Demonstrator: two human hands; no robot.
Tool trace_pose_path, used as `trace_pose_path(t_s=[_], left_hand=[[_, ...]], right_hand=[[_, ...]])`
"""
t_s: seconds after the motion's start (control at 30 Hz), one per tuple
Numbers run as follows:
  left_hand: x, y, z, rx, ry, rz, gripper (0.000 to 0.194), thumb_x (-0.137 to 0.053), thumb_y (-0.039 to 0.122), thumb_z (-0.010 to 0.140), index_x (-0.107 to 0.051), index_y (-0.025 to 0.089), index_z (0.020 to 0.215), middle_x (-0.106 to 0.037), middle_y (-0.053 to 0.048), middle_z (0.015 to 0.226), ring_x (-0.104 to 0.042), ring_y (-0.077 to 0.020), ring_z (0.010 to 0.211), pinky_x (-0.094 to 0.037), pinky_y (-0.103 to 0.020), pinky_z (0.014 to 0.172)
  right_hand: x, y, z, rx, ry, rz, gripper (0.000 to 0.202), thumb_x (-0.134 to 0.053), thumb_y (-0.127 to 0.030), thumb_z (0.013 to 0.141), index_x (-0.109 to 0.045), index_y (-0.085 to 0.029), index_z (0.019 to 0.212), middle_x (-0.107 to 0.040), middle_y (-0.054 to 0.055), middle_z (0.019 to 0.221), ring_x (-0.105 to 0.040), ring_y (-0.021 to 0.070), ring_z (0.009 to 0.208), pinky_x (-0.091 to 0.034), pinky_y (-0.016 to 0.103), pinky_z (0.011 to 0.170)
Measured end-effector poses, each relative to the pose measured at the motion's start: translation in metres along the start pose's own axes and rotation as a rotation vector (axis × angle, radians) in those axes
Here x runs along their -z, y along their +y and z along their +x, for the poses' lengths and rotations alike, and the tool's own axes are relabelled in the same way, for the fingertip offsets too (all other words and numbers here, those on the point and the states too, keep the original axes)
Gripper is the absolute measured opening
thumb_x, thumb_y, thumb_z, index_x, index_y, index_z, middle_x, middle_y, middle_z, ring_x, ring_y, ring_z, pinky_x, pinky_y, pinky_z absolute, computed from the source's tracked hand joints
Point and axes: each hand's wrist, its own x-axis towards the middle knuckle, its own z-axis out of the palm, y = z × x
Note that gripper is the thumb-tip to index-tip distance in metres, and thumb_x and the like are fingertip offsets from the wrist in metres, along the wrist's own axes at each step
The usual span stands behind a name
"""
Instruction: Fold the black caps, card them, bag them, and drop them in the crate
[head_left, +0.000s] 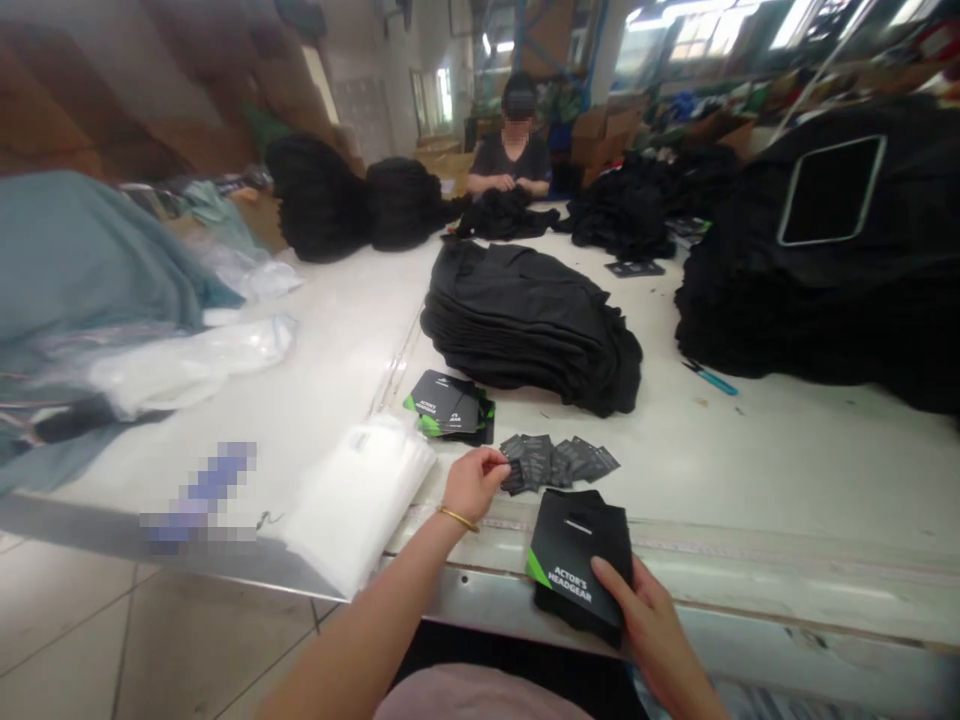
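Note:
My right hand [649, 605] grips a black card [574, 550] printed "ACTOR'S HEADGEAR" with a green corner, thumb on top. Dark folded material lies under the card, over the table's front edge. My left hand [472, 485], with a gold bangle at its wrist, pinches the left end of a spread of small dark printed tags [559, 460]. Just behind it lies a pile of larger black-and-green cards [446, 403]. A stack of clear plastic bags [360, 500] is left of my left forearm.
Folded black fabric [525, 315] is stacked mid-table. To the right are a blue-handled snipper [712, 378] and a tall black cloth pile [810, 300] with a framed dark panel [832, 190] on it. Teal cloth [97, 250] lies left. A co-worker [514, 155] handles black cloth opposite.

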Motion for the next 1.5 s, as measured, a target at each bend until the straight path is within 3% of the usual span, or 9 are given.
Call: trace_pose_path(t_s=[0.17,0.37,0.63,0.73,0.9,0.97,1.07,1.33,1.5], left_hand=[[0.022,0.008,-0.011,-0.007,-0.079,-0.267,0.016,-0.057,0.032,0.074,-0.056,0.017,0.077,-0.060,0.001,0.071,-0.055,-0.0112,0.066,-0.045,-0.024,0.066],[0.009,0.015,-0.029,0.151,-0.448,-0.554,0.028,-0.067,0.035,0.063,-0.053,0.016,0.078,-0.051,0.005,0.058,-0.047,-0.0068,0.046,-0.041,-0.020,0.047],[-0.022,0.014,-0.082,0.033,-0.184,-0.200,0.010,-0.063,0.024,0.069,-0.063,0.019,0.078,-0.062,0.003,0.064,-0.056,-0.0112,0.060,-0.044,-0.022,0.059],[0.012,0.003,-0.084,0.002,-0.084,-0.209,0.018,-0.060,0.028,0.074,-0.064,0.021,0.091,-0.066,0.001,0.074,-0.059,-0.0116,0.066,-0.047,-0.022,0.064],[0.115,-0.045,-0.060,0.073,0.469,0.160,0.026,-0.052,0.029,0.080,-0.059,0.018,0.103,-0.066,-0.003,0.086,-0.059,-0.0122,0.071,-0.047,-0.025,0.070],[0.138,-0.066,-0.052,0.141,0.366,0.290,0.029,-0.057,0.030,0.077,-0.059,0.016,0.103,-0.066,-0.003,0.085,-0.059,-0.0123,0.068,-0.047,-0.025,0.069],[0.136,-0.085,-0.044,0.206,0.218,0.367,0.027,-0.059,0.033,0.076,-0.064,0.017,0.097,-0.066,-0.002,0.079,-0.060,-0.0138,0.069,-0.047,-0.026,0.070],[0.121,-0.096,-0.033,0.279,0.257,0.325,0.016,-0.052,0.023,0.079,-0.066,0.019,0.087,-0.069,-0.001,0.080,-0.063,-0.0140,0.074,-0.047,-0.023,0.071],[0.127,-0.064,-0.052,0.300,0.403,0.372,0.022,-0.040,0.017,0.084,-0.057,0.016,0.098,-0.066,-0.006,0.088,-0.062,-0.0183,0.082,-0.046,-0.030,0.076]], right_hand=[[-0.005,-0.004,-0.004,0.068,0.010,-0.065,0.055,-0.070,-0.044,0.062,-0.060,-0.019,0.110,-0.071,0.004,0.092,-0.064,0.0263,0.085,-0.052,0.036,0.075],[-0.017,0.002,-0.007,0.104,-0.092,-0.085,0.057,-0.070,-0.043,0.064,-0.058,-0.018,0.113,-0.069,0.006,0.100,-0.062,0.0261,0.094,-0.049,0.037,0.082],[-0.030,0.017,-0.013,0.071,-0.107,-0.168,0.051,-0.070,-0.040,0.062,-0.061,-0.016,0.105,-0.070,0.006,0.097,-0.062,0.0277,0.090,-0.050,0.037,0.078],[-0.023,0.019,-0.011,0.039,-0.096,-0.195,0.053,-0.071,-0.040,0.060,-0.062,-0.015,0.106,-0.071,0.006,0.095,-0.063,0.0277,0.088,-0.050,0.036,0.078],[-0.007,0.030,-0.003,-0.045,-0.124,-0.198,0.059,-0.068,-0.042,0.061,-0.059,-0.015,0.112,-0.072,0.006,0.091,-0.066,0.0257,0.082,-0.053,0.032,0.071],[-0.004,0.032,-0.004,-0.073,-0.121,-0.200,0.059,-0.066,-0.045,0.062,-0.058,-0.016,0.114,-0.072,0.005,0.088,-0.066,0.0250,0.076,-0.053,0.031,0.066],[-0.005,0.031,-0.007,-0.110,-0.124,-0.182,0.059,-0.065,-0.046,0.063,-0.057,-0.016,0.113,-0.072,0.006,0.087,-0.067,0.0246,0.069,-0.053,0.031,0.060],[-0.010,0.023,-0.013,-0.131,-0.142,-0.150,0.064,-0.068,-0.043,0.061,-0.054,-0.018,0.118,-0.072,0.005,0.089,-0.067,0.0245,0.073,-0.053,0.029,0.062],[-0.013,0.011,-0.027,-0.125,-0.121,-0.068,0.064,-0.071,-0.038,0.060,-0.054,-0.020,0.119,-0.071,0.006,0.092,-0.066,0.0229,0.077,-0.053,0.028,0.064]])
